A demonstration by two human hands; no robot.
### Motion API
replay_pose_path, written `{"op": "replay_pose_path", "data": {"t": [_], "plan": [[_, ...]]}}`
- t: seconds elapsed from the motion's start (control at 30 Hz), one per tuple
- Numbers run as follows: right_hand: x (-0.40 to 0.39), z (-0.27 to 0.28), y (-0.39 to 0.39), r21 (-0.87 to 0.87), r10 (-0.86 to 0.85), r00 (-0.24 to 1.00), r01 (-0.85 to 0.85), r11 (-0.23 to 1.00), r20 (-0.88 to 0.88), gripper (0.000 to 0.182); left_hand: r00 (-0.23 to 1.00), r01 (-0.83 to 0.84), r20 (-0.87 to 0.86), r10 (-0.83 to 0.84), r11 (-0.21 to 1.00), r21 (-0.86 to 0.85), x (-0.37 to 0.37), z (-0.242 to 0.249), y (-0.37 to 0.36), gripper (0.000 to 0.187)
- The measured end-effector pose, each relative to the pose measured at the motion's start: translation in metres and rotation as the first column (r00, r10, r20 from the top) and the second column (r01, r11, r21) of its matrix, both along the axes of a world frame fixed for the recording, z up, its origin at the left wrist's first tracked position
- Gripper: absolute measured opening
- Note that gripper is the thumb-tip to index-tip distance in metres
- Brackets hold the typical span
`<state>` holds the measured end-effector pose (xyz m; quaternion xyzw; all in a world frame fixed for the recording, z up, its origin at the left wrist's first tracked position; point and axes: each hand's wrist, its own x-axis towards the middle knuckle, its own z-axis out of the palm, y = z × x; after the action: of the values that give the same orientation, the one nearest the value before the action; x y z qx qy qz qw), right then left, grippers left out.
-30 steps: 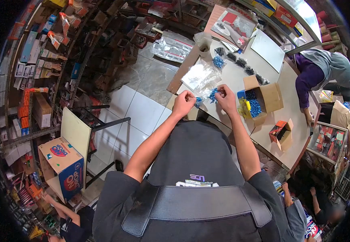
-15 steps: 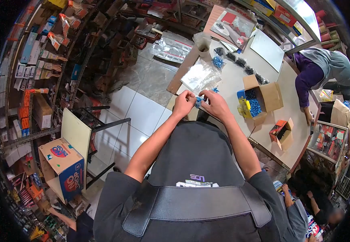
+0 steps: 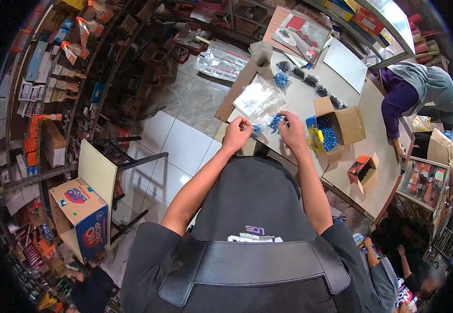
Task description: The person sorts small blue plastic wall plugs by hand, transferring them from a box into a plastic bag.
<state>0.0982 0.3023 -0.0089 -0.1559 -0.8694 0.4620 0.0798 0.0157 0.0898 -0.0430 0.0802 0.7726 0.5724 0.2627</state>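
blue pieces (image 3: 329,136), brown box (image 3: 352,125), plain black apron (image 3: 245,201).

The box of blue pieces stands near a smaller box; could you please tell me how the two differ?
The box of blue pieces is larger than the smaller box. The first shows blue and yellow on its outside, while the second shows red and black. Blue pieces lie inside the first; I cannot identify the second's contents. Both stand open on the table.

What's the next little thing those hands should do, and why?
Probably pick a few pieces from the blue pile with the right hand and bring them to the left hand: the right fingers are already at that pile, and the left fingers are beside more blue pieces.
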Motion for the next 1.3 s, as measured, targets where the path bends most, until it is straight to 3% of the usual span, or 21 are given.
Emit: {"op": "replay_pose_path", "data": {"t": [0.07,0.3,0.43,0.57,0.77,0.87,0.93,0.97,1.03,1.3], "plan": [[0.011,-0.019,0.018,0.098,-0.103,0.994,0.1,0.99,0.028,0.03,1.0,-0.007,0.025,0.006,1.0,0.018,0.0,0.001,0.0,0.015],[0.032,-0.04,0.01,0.07,-0.062,0.993,0.056,0.996,0.098,0.037,0.998,-0.027,0.06,0.022,0.997,0.076,0.0,-0.003,0.005,0.013],[0.03,-0.037,-0.003,0.083,-0.142,0.968,0.128,0.988,0.207,0.029,0.998,-0.023,0.067,0.019,0.998,0.062,0.0,-0.001,0.004,0.013],[0.031,-0.048,0.002,0.149,-0.109,0.983,0.088,0.985,0.145,0.022,0.998,-0.023,0.055,0.019,0.998,0.066,0.0,0.0,0.004,0.013],[0.029,-0.052,0.009,0.082,-0.093,0.99,0.085,0.993,0.11,0.015,0.998,-0.018,0.055,0.015,0.998,0.062,-0.001,0.002,0.005,0.013],[0.025,-0.039,0.005,0.021,-0.179,0.975,0.178,0.984,0.129,0.015,0.999,-0.014,0.053,0.011,0.998,0.06,-0.001,0.001,0.003,0.013],[0.02,-0.028,-0.001,-0.158,-0.245,0.953,0.273,0.949,0.178,0.017,0.998,-0.011,0.055,0.008,0.998,0.059,0.0,0.0,0.003,0.013],[0.017,-0.024,-0.004,-0.158,-0.246,0.953,0.275,0.948,0.179,0.017,0.998,-0.012,0.056,0.009,0.998,0.054,0.0,0.001,0.003,0.013],[0.012,-0.018,-0.011,-0.395,-0.114,0.989,0.14,0.908,0.089,0.018,0.998,-0.01,0.058,0.007,0.999,0.049,0.0,0.002,0.003,0.013],[-0.007,0.014,-0.033,-0.094,0.191,0.981,-0.189,0.978,0.017,0.021,0.999,0.001,0.046,-0.003,0.999,0.042,0.001,-0.003,0.004,0.012]]}}
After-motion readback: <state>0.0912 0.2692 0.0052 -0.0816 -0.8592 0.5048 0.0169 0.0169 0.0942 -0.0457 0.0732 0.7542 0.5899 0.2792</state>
